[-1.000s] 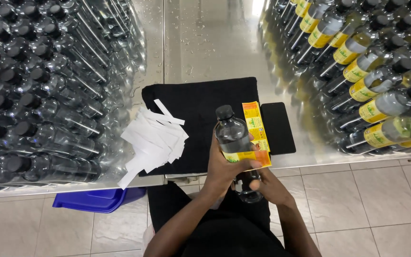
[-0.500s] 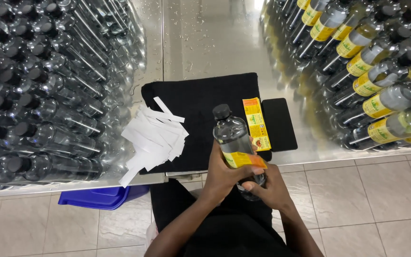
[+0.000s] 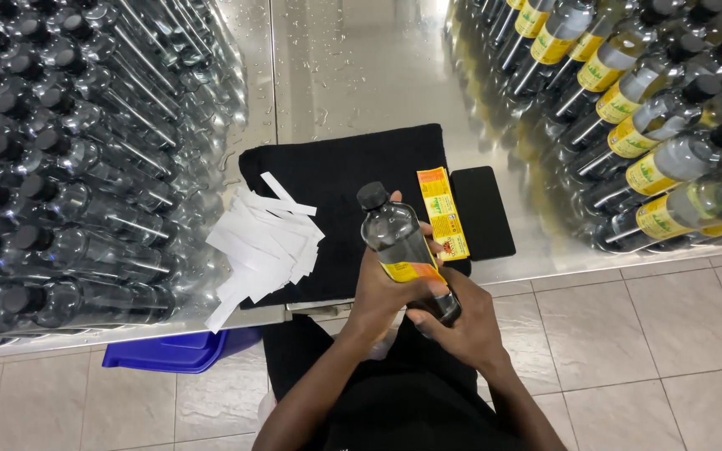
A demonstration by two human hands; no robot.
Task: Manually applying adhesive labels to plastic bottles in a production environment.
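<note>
Both hands, the left hand [image 3: 386, 296] and the right hand [image 3: 460, 321], are gripping 1 tilted clear bottle [image 3: 401, 242], pressing its yellow label [image 3: 411, 271]; another yellow label strip [image 3: 443, 212] is lying on the black cloth [image 3: 336, 175]

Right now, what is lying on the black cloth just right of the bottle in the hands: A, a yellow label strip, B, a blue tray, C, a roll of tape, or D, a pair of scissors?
A: a yellow label strip lies flat on the black cloth, beside the clear bottle.
</note>
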